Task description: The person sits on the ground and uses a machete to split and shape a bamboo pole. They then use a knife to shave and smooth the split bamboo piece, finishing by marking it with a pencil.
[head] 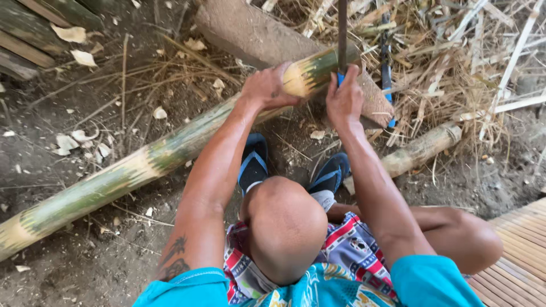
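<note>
Bamboo pole (142,165): lies on the dirt ahead of me, long axis from lower left to upper right, far end propped on a log (250,34).

Left hand (266,88): clamped over the pole's upper end.

Right hand (344,99): just beside it, closed round a blue-handled blade (342,34), probably a saw, standing upright at the pole's end.

Packages, labels, signs: none visible.
</note>
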